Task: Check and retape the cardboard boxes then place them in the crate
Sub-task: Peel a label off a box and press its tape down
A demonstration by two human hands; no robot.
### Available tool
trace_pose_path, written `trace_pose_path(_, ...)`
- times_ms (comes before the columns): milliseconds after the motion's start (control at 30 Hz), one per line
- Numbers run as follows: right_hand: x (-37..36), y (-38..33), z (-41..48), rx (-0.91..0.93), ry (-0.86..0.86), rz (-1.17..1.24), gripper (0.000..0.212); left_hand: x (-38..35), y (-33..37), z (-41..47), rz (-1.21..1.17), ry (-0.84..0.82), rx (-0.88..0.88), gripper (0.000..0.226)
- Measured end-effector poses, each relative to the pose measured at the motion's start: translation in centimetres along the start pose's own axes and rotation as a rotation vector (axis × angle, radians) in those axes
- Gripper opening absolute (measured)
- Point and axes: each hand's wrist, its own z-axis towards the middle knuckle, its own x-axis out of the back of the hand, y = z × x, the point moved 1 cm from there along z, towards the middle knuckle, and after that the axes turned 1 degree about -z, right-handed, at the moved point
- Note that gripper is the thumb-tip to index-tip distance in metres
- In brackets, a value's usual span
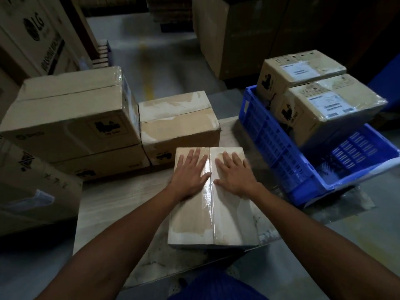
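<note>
Two flat hands, left hand (190, 172) and right hand (234, 173), pressing taped box (213, 215) top, straddling its seam

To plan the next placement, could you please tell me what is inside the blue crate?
The blue crate holds a nearer box and a farther box, both labelled cardboard; whatever lies beneath them is covered.

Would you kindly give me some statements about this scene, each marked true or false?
1. The left hand and the right hand lie flat on the near box. True.
2. The blue crate holds no boxes. False: a front labelled box and a rear labelled box sit in it.
3. Clear tape runs along the near box's centre seam. True.
4. The right hand grips a tape dispenser. False: it holds nothing.
</note>
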Motion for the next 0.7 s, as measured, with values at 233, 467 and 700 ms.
trace_pose_path(233, 1.5, 0.3, 0.7, -0.002, 0.066, 0.055, 0.086, 1.3, -0.6, 0.7, 0.071, 0.132, -0.028, 0.061)
trace_pose_path(467, -1.9, 0.9, -0.5, -0.142, 0.196, 0.267, 0.113, 1.3, -0.2, 0.0, -0.261, 0.184, 0.411, 0.082)
trace_pose_path(700, -0.7, 1.3, -0.9, -0.343, 0.174, 0.802, 0.131, 0.9, -3.3, 1.0, -1.444, 0.113, 0.902, 0.112)
